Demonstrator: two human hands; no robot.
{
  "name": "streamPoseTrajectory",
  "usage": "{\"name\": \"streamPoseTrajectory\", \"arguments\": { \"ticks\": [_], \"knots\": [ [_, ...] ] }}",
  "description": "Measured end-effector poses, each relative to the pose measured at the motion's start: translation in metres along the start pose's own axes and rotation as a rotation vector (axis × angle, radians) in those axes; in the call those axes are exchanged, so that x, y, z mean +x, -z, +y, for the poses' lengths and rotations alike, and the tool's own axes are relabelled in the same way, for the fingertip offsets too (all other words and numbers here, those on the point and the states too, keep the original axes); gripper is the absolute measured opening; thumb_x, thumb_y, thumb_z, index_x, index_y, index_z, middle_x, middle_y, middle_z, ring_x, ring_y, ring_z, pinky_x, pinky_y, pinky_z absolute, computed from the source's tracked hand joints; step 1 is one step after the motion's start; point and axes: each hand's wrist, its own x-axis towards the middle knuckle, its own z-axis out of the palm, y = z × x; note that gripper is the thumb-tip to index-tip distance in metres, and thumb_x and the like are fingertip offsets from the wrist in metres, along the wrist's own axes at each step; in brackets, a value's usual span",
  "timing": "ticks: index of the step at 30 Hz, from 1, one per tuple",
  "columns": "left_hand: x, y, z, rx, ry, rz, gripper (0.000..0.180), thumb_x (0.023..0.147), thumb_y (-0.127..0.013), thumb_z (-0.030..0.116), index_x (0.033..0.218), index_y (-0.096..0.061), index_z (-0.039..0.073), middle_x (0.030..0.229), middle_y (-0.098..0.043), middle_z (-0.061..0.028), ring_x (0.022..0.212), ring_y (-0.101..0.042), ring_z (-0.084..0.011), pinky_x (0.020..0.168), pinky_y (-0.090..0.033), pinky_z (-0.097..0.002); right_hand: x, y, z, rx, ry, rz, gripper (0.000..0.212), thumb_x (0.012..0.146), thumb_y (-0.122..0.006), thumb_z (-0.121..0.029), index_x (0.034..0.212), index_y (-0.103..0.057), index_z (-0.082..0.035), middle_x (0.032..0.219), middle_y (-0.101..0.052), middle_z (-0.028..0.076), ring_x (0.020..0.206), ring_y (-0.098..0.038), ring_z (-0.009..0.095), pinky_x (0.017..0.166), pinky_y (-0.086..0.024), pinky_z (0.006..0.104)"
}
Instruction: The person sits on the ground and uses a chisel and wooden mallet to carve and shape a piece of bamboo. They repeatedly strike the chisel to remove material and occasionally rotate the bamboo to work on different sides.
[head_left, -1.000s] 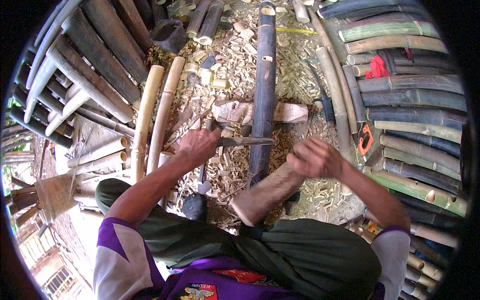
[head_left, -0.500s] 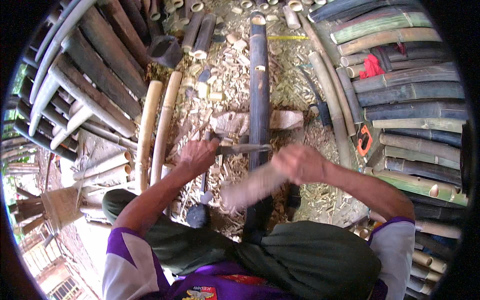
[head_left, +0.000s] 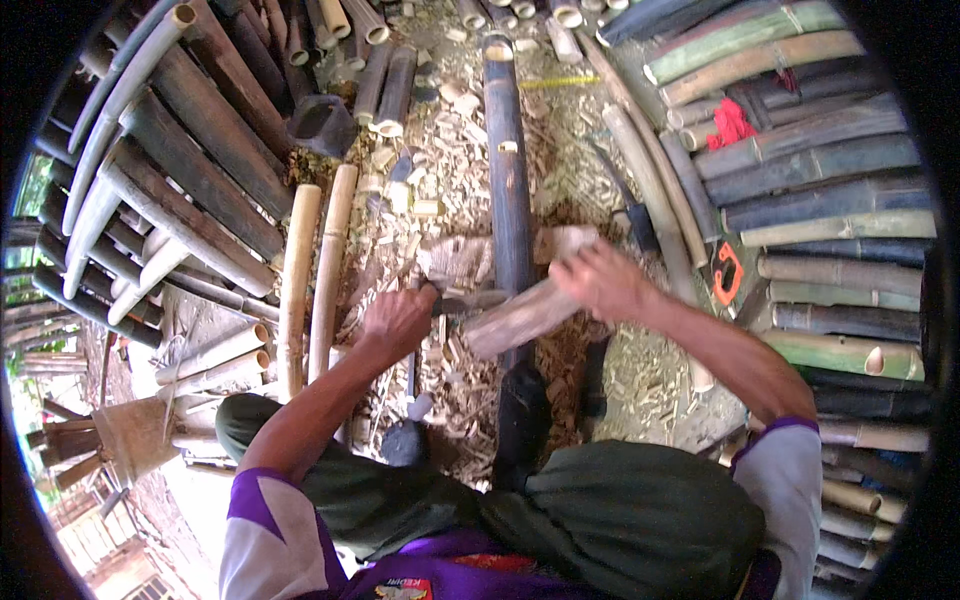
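Observation:
A dark bamboo pole point(head_left: 512, 215) runs lengthwise away from me, with notches cut in its upper side at the far part. My left hand point(head_left: 398, 315) is closed round the handle of a knife point(head_left: 472, 301), whose blade reaches rightward to the pole. Gripped in my right hand point(head_left: 602, 280) is a thick wooden club point(head_left: 525, 318). It slants over the pole and covers the blade's tip; whether the two touch cannot be told. Under the pole lies a rough wooden block point(head_left: 455, 260). My foot in a dark covering point(head_left: 522, 400) is at the pole's near end.
Wood chips point(head_left: 455, 200) cover the ground. Two pale bamboo lengths point(head_left: 330, 260) lie left. To the right are an orange-handled saw point(head_left: 727, 275), a dark-handled blade point(head_left: 640, 225) and stacked bamboo point(head_left: 810, 180). A dark container point(head_left: 322, 125) stands far left.
My right hand has moved slightly up and the club has swung from a low blurred position up toward the knife blade. My left hand keeps its grip on the knife. The view has shifted slightly.

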Motion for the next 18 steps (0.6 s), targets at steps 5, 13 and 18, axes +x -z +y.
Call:
{"name": "streamPoseTrajectory", "arguments": {
  "ticks": [5, 13, 18],
  "knots": [
    [-0.009, -0.002, -0.007, 0.052, -0.013, 0.017, 0.014, 0.096, -0.051, 0.014, 0.103, -0.059, 0.004, 0.093, -0.072, -0.0219, 0.083, -0.075, -0.0352, 0.067, -0.059, -0.0474, 0.022, 0.038, -0.031, 0.519, 0.246, 0.042, 0.034, 0.077, -0.072, -0.007, 0.108, -0.061, -0.002, 0.092, -0.067, 0.014, 0.086, -0.069, 0.027, 0.078, -0.057, 0.0408],
    [0.011, -0.004, -0.024, -0.148, -0.197, 0.078, 0.024, 0.086, -0.071, 0.017, 0.105, -0.066, 0.002, 0.091, -0.075, -0.0178, 0.081, -0.075, -0.0281, 0.073, -0.06, -0.0425, 0.015, 0.046, 0.021, 0.508, -0.277, -0.073, 0.056, 0.069, -0.083, -0.009, 0.117, -0.054, -0.003, 0.105, -0.069, 0.024, 0.093, -0.072, 0.036, 0.085, -0.058, 0.0468],
    [0.044, 0.002, -0.047, -1.086, -0.005, -0.053, 0.044, 0.084, -0.086, 0.036, 0.108, -0.074, 0.001, 0.076, -0.069, -0.001, 0.071, -0.063, -0.0133, 0.063, -0.051, -0.0317, 0.003, 0.077, 0.009, 0.904, -0.874, 0.143, 0.062, 0.071, -0.078, -0.009, 0.126, -0.049, -0.001, 0.105, -0.067, 0.018, 0.097, -0.068, 0.029, 0.086, -0.054, 0.0413]
  ]
}}
